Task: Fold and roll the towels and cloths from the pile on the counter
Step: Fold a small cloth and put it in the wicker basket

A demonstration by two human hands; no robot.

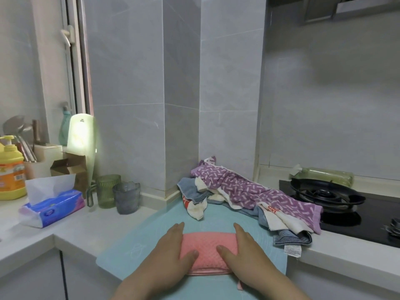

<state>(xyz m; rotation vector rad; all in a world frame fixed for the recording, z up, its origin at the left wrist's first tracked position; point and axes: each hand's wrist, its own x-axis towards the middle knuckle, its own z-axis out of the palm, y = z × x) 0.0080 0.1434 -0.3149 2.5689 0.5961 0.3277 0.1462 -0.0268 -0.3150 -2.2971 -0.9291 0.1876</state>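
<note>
Head view, cloth: my folded pink waffle-weave cloth (pixel 205 250) lies as a flat, wide band on the pale teal silicone mat (pixel 149 232), right in front of me.
Left hand: my left hand (pixel 171 252) lies flat over the cloth's left end, fingers straight and reaching past it onto the mat, thumb resting on the pink fabric; it grips nothing.
Right hand: my right hand (pixel 245 254) does the same on the right end, fingers stretched out, thumb on top of the cloth, nothing clasped.
Pile: the heap of crumpled towels (pixel 216 195), topped by a purple towel with white dashes (pixel 259 192), sits behind the cloth to the right, apart from both hands.
Table: the white stone table (pixel 75 230) carries the mat, with a blue soft tissue pack (pixel 52 211) to the left.
</note>
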